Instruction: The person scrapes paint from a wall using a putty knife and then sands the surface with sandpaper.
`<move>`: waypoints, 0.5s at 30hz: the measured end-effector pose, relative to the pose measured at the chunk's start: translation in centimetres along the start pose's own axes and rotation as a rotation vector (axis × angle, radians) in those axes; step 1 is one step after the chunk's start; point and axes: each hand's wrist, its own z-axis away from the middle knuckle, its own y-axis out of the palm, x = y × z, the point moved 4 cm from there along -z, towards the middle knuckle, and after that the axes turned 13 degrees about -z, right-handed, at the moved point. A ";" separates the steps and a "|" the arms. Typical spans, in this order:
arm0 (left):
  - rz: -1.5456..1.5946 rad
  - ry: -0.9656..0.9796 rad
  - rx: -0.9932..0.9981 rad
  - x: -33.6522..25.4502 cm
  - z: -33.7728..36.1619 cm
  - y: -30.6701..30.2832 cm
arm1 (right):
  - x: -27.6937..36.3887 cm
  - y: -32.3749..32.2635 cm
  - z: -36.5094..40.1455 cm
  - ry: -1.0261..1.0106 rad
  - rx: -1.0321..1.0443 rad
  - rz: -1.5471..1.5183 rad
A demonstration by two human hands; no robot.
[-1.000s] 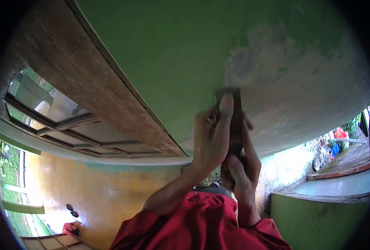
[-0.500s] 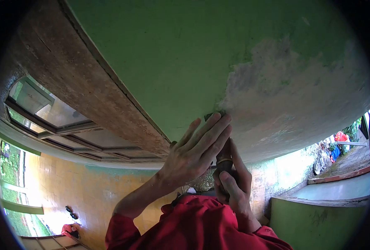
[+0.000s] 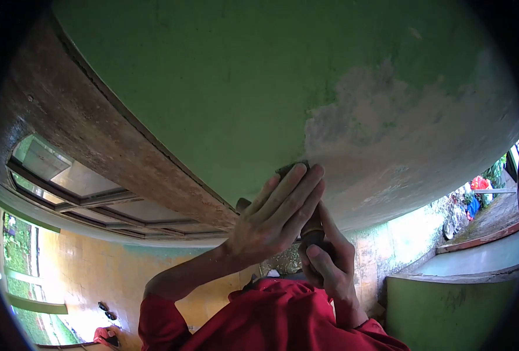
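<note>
My left hand [image 3: 277, 213] lies with its fingers stretched out over a dark-bladed tool, pressed toward the green wall [image 3: 213, 88]. The tool's dark blade edge [image 3: 291, 168] shows just past my fingertips and touches the wall. My right hand [image 3: 332, 260] is wrapped round the tool's dark handle [image 3: 312, 236], below and to the right of my left hand. Right of the blade, a patch of bare greyish plaster [image 3: 376, 128] borders the green paint.
A brown wooden frame [image 3: 113, 128] with window panes [image 3: 84, 175] runs along the left. A green ledge [image 3: 452, 304] stands at lower right, with red and blue items [image 3: 476, 193] beyond it. Dark sandals [image 3: 106, 310] lie on the yellowish tiles [image 3: 137, 272].
The view has shifted a little, so the wall patch and wooden frame appear further left. The blade edge now shows slightly lower and further left, still under my left fingers.
</note>
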 end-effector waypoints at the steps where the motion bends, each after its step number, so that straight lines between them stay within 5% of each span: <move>1: 0.002 0.003 -0.001 0.2 -0.4 -0.2 | 0.9 0.6 -0.1 0.031 0.026 -0.045; 15: 0.002 0.027 0.003 0.6 -0.8 -0.7 | 0.0 1.2 -0.2 -0.085 0.066 -0.078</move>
